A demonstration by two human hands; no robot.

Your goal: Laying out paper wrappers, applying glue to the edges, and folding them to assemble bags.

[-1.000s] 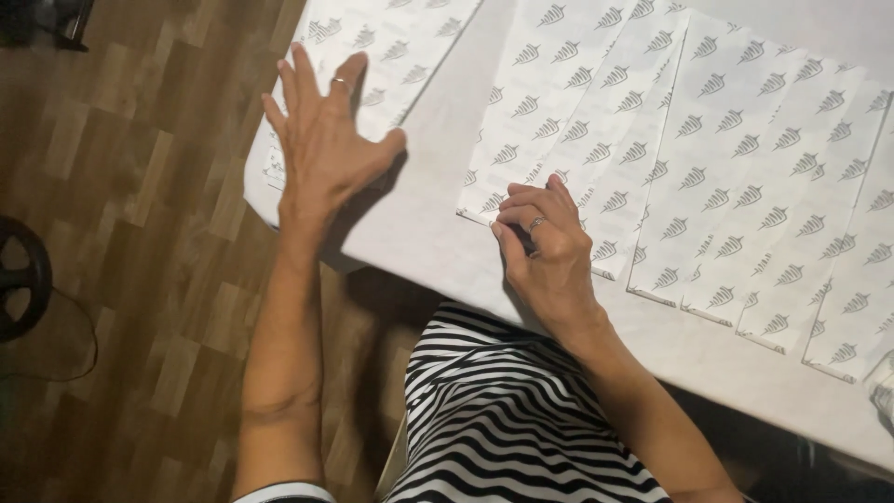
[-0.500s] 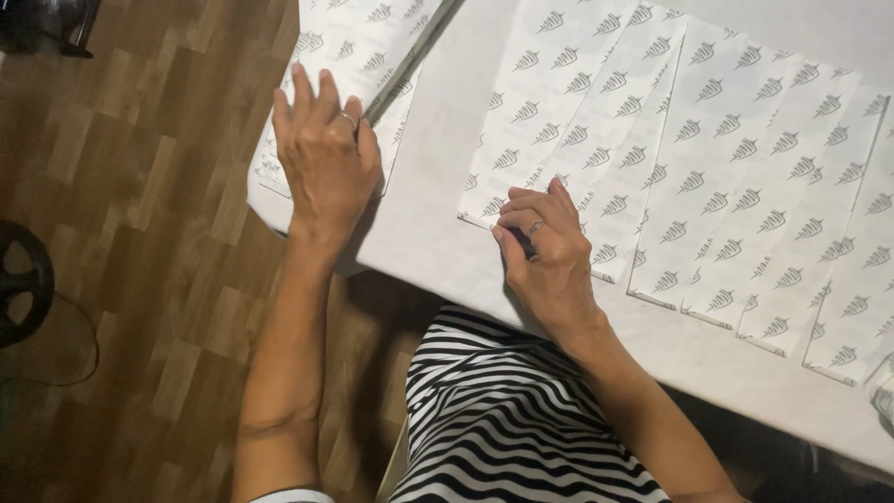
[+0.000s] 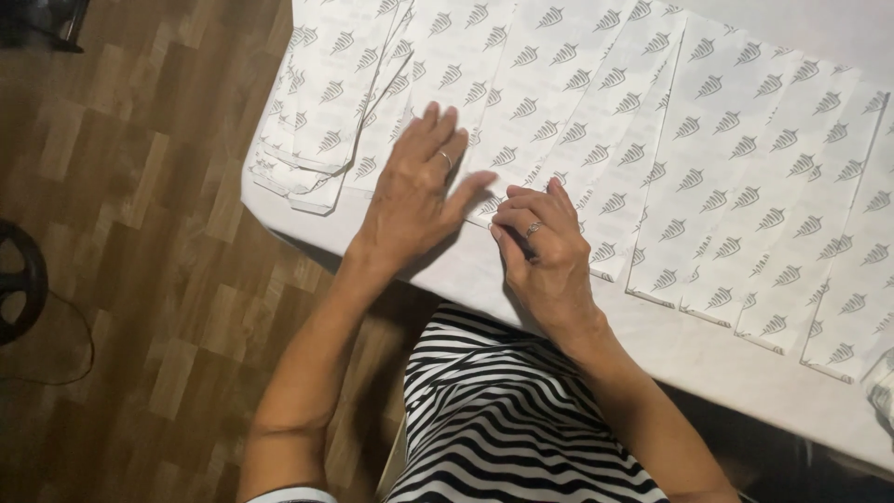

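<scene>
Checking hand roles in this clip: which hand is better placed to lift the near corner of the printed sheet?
Probably the right hand: its curled fingertips sit at the sheet's near edge, while the left hand lies flat on the paper, suited to holding it down.

The table (image 3: 708, 359) is covered far and right by overlapping printed sheets (image 3: 745, 158) — bare cloth shows only as a near strip along the edge. A loose stack (image 3: 321, 112) overhangs the left corner. The 2 hands — left hand (image 3: 414, 191), right hand (image 3: 545, 251) — fill the near-centre. Wooden floor (image 3: 140, 233) lies open to the left.
</scene>
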